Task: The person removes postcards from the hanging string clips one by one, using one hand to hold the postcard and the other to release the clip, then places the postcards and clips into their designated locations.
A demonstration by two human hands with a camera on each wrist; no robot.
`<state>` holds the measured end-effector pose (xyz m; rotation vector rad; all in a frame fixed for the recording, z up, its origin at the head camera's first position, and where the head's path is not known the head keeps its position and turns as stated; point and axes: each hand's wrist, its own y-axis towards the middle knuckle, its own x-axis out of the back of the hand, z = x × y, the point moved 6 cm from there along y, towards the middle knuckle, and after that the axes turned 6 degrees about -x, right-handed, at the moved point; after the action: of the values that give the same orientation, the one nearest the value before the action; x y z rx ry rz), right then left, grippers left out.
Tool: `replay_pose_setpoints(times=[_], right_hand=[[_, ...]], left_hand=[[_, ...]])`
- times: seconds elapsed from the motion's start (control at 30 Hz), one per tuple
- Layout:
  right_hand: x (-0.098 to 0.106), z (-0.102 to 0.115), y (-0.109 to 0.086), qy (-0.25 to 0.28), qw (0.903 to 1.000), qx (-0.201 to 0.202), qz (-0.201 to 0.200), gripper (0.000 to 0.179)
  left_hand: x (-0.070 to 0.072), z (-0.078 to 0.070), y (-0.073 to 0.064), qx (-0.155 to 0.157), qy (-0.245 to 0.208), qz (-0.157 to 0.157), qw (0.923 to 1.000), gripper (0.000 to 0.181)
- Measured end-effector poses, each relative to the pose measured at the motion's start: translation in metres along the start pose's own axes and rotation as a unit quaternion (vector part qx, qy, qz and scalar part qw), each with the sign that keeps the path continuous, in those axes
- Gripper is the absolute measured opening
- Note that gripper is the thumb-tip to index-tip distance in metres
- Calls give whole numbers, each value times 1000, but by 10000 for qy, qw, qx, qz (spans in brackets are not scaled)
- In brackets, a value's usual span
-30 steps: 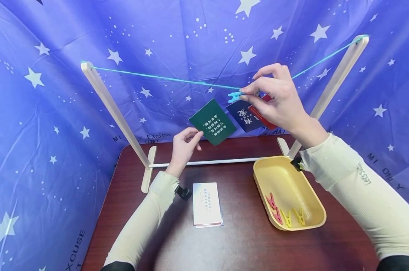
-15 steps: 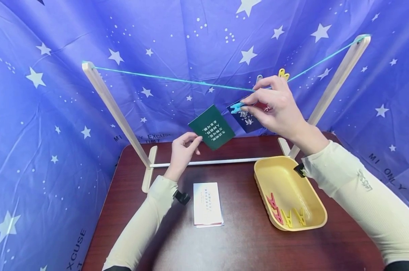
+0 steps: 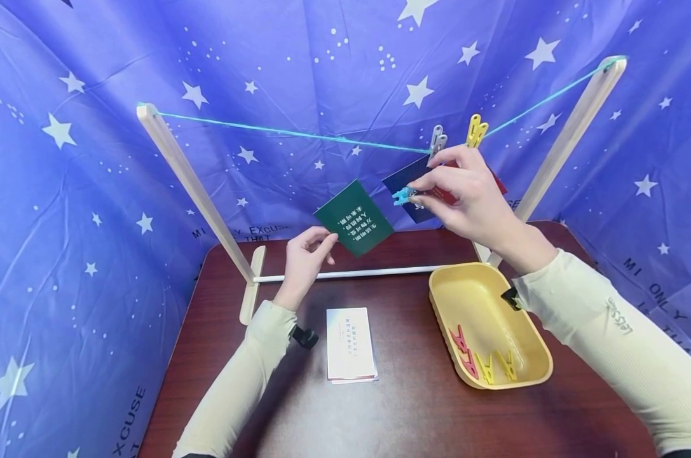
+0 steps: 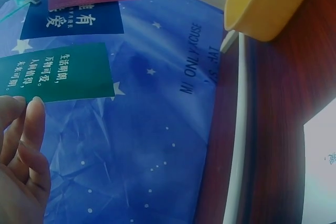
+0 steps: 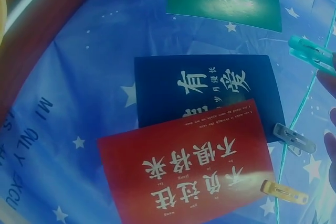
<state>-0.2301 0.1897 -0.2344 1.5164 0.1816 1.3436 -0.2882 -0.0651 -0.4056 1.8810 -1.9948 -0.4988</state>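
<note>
My left hand [image 3: 307,256] pinches the green card [image 3: 353,217] with white writing by its edge, below the teal string [image 3: 276,131]. In my right hand [image 3: 473,198] a blue clothespin [image 3: 403,195] is pinched between thumb and fingertips, in front of the hanging cards. A dark blue card [image 5: 205,87] hangs from the string by a grey clothespin [image 5: 295,138]. Beside it a red card [image 5: 184,169] hangs by a yellow clothespin [image 5: 284,191] and overlaps the blue one. In the right wrist view, the blue clothespin lies close to the string, and the green card is apart from it.
A yellow basin [image 3: 542,372] with several pink and yellow clothespins stands on the right of the brown table [image 3: 253,388]. A stack of white cards [image 3: 349,345] lies in the middle. Wooden posts [image 3: 193,191] joined by a white rod [image 3: 374,273] carry the string.
My right hand has moved down from the string with the blue clothespin, uncovering the grey and yellow clothespins. My left hand has lowered slightly, shifting the green card down and left.
</note>
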Motion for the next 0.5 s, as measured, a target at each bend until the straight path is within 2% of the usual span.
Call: replay_pose_setpoints(times=[0.27, 0.5], right_hand=[[-1, -1, -6, 16, 10000, 44, 17, 20], [-1, -4, -12, 168, 9998, 54, -132, 28]], left_hand=[[-2, -7, -5, 166, 27, 116, 9998, 10], [0, -4, -8, 218, -46, 139, 9997, 10]])
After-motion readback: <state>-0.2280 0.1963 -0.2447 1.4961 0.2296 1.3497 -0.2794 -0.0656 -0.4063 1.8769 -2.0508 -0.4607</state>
